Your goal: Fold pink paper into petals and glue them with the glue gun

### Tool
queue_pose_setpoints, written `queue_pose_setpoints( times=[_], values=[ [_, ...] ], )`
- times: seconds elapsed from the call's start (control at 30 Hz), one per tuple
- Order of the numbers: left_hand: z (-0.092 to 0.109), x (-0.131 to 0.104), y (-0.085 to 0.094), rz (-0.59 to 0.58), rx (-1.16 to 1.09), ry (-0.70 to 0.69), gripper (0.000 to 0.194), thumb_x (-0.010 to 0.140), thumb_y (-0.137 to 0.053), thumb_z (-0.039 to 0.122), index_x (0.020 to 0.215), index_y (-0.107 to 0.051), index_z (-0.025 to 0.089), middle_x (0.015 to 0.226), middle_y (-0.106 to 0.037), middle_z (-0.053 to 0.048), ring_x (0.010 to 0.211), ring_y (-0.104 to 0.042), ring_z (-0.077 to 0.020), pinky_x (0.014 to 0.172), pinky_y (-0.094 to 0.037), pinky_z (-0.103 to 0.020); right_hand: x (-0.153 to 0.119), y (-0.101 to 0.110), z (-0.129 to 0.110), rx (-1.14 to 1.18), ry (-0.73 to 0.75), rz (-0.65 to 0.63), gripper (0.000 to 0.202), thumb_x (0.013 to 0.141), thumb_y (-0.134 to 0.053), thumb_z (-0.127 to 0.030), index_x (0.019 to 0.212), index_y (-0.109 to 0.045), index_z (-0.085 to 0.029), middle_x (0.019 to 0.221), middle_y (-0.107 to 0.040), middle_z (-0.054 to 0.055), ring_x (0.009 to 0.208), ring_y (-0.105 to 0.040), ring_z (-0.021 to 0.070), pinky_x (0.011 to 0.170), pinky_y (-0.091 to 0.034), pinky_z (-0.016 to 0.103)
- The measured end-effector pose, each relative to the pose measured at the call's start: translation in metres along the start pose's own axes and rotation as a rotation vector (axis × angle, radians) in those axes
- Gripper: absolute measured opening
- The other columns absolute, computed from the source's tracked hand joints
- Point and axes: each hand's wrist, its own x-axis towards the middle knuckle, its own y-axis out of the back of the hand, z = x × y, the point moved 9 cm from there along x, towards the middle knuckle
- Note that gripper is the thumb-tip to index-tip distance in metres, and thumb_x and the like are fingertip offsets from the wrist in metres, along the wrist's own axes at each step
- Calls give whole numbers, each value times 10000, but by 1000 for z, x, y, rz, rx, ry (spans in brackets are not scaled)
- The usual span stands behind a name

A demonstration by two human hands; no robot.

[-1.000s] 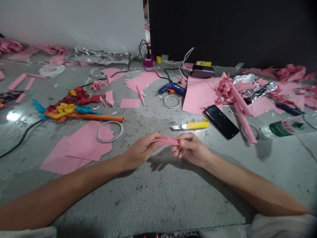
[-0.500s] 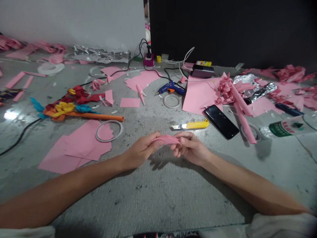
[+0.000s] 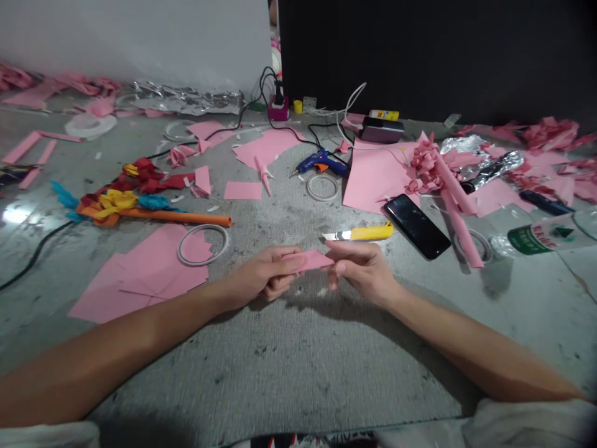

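Observation:
A small folded piece of pink paper (image 3: 313, 259) is held above the grey table, near the middle of the view. My left hand (image 3: 268, 272) pinches its left part between thumb and fingers. At its right tip is my right hand (image 3: 364, 269), with thumb and index finger apart around the pointed end; the fingertips are at or very near the paper. Just beyond the right hand lies a yellow cutter (image 3: 370, 233) with its blade out, pointing left. A stack of pink sheets (image 3: 97, 292) lies left of my left hand, with a tape roll (image 3: 203, 245) on it.
A black phone (image 3: 417, 226), a blue glue gun (image 3: 321, 163) and another tape roll (image 3: 322, 187) lie beyond my hands. Orange stick with crepe flowers (image 3: 186, 217) at left. Pink paper flowers (image 3: 425, 160) and a plastic bottle (image 3: 536, 238) are at right. Cables run along the back.
The folded paper now shows a flatter, broader face. My right thumb and index finger have spread apart at its tip, while my left fingers have curled under it. The view has shifted slightly.

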Motion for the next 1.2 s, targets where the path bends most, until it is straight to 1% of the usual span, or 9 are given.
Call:
queue_pose_setpoints(
  times=[0.1,0.23,0.33,0.57,0.77,0.87,0.97,1.1,1.2],
  values=[
    [-5,-3,-7,-93,-78,68,343,1038,-685,525,970,-523,230,548,-244,136,429,-118,-57,383,-152,-181,-3,-9,-19,-155,136,-35,246,889,-922,-335,1129,-880,-365,829,-812,-16,557,-720,122,568,-623,274],
    [-12,-4,-11,-105,-85,125,354,1060,-640,548,958,-518,231,561,-222,131,442,-97,-60,385,-136,-176,-6,-14,-36,-319,243,-20,144,955,-854,-327,1092,-890,-351,725,-770,-19,564,-711,125,566,-599,264],
    [-12,-4,-12,-95,-82,124,370,1053,-636,558,938,-507,231,564,-212,128,447,-84,-60,391,-105,-185,-7,-11,-37,-332,236,26,92,968,-832,-314,1032,-898,-309,746,-785,-2,569,-720,130,558,-612,265],
    [-8,-1,-8,-48,-82,77,390,1015,-700,575,1014,-523,227,590,-257,124,473,-114,-60,422,-91,-202,-9,-5,-29,-236,180,112,123,970,-805,-230,1042,-892,-277,803,-818,19,656,-784,154,582,-667,266],
    [-6,-1,-7,-5,-53,76,408,1011,-697,593,1018,-502,235,618,-266,122,472,-122,-58,418,-96,-201,-7,0,-25,-235,154,160,82,922,-867,-305,992,-889,-269,762,-825,23,631,-778,172,580,-683,301],
    [-7,-1,-9,-18,-53,73,415,1012,-693,604,1036,-507,234,614,-256,125,465,-123,-59,410,-100,-205,-7,0,-25,-226,154,159,110,870,-915,-297,976,-888,-290,810,-835,19,649,-785,176,579,-686,305],
    [-9,0,-7,-18,-38,75,413,1021,-680,609,1056,-485,247,617,-271,129,461,-137,-57,411,-113,-196,-8,1,-25,-237,153,174,46,878,-903,-287,919,-886,-271,793,-830,27,636,-778,173,574,-678,300],
    [3,0,8,156,121,-100,379,1050,-669,497,1288,-451,299,639,-363,131,473,-246,-67,447,-214,-174,-7,11,-22,-222,144,255,40,865,-908,-278,885,-884,-253,729,-814,21,603,-766,166,590,-680,298],
    [19,-6,19,304,238,-281,329,1037,-689,382,1277,-482,292,717,-473,103,528,-366,-64,499,-307,-182,-5,21,-18,-179,129,323,55,859,-911,-283,897,-884,-254,742,-818,20,625,-778,165,617,-682,294]
  ],
)
